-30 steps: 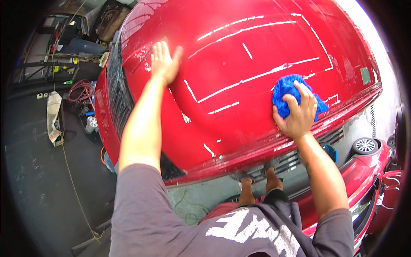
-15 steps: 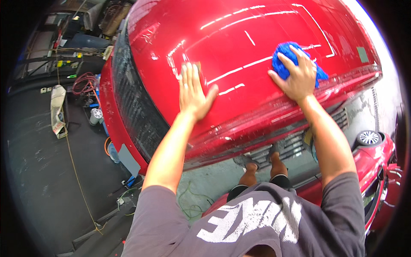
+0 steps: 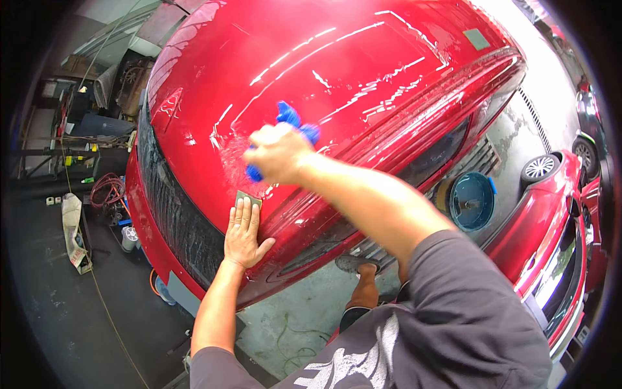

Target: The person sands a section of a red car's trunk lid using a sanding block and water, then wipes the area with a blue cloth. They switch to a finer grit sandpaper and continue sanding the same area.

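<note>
The roof of a red car (image 3: 311, 58) spreads in front of me, glossy and wet in places. My left hand (image 3: 242, 238) lies flat near the roof's left corner, fingers stretched out. Under its fingertips is a small olive-green sheet (image 3: 249, 198) that looks like sandpaper, mostly covered by the hand. My right hand (image 3: 280, 154) is closed round a bunched blue cloth (image 3: 288, 115), just beyond the left hand. Bits of the cloth poke out on both sides of the fist; I cannot tell whether it touches the paint. Smeared droplets mark the surface beside it.
Dark wet glass (image 3: 181, 214) borders the roof on the left. A blue-green bucket (image 3: 472, 201) of liquid stands on the floor to the right, near another red car (image 3: 551, 220). A hose (image 3: 285, 343) lies on the floor. Tools and a red cable (image 3: 109, 190) clutter the left.
My right hand has swept leftward across the roof with the blue cloth, now bunched in the fist. My left hand has come nearer with the sheet under its fingers. The view has shifted.
</note>
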Motion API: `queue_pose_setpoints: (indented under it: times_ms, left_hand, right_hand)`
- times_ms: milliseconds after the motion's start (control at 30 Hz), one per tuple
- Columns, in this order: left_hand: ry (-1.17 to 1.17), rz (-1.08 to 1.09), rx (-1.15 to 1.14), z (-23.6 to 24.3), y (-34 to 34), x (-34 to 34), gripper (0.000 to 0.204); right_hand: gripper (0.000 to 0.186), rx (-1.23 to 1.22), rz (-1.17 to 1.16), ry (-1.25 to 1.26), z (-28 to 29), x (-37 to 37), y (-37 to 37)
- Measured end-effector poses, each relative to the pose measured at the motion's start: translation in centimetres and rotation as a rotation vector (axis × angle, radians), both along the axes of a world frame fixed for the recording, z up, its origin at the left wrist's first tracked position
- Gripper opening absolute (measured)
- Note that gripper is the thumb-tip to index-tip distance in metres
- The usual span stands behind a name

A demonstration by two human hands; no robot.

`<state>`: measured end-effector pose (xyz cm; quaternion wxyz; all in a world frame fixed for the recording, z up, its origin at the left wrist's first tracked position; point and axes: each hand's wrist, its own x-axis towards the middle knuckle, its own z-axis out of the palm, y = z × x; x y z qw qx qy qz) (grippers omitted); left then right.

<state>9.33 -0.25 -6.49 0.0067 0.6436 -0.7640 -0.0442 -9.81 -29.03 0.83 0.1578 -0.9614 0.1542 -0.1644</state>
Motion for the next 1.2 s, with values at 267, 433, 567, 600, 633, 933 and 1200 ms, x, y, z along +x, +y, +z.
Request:
queue_pose_setpoints:
  times_ms: [267,433,567,600,633,933,1200]
  left_hand:
    - [-0.032,-0.298,0.024,2.5,-4.5,0.6,0.112]
    - [-0.049,-0.352,0.154,5.5,-21.9,-10.4,0.113]
    - [0.014,-0.437,0.009,7.4,-38.5,-23.3,0.114]
    - [0.023,-0.424,-0.004,7.3,-42.8,-26.7,0.113]
    - [0.005,-0.409,-0.003,7.0,-46.5,-29.8,0.111]
    - [0.073,-0.408,0.151,7.9,-33.3,-22.8,0.101]
    - [-0.190,-0.357,0.383,6.8,-20.5,-12.4,0.112]
  right_hand:
    - [0.039,-0.271,-0.707,-0.093,-2.5,-30.8,-21.1]
    - [0.042,-0.307,-0.666,-0.275,-4.9,-36.9,-26.0]
    - [0.044,-0.379,-1.070,-0.551,-6.7,-36.9,-26.9]
    - [0.047,-0.413,-1.152,-0.613,-6.9,-36.9,-27.1]
    - [0.049,-0.410,-1.200,-0.618,-7.0,-37.1,-27.3]
    - [0.043,-0.272,-0.927,-0.388,-5.3,-40.9,-30.3]
    - [0.048,-0.288,-0.980,-0.377,-5.8,-40.5,-29.8]
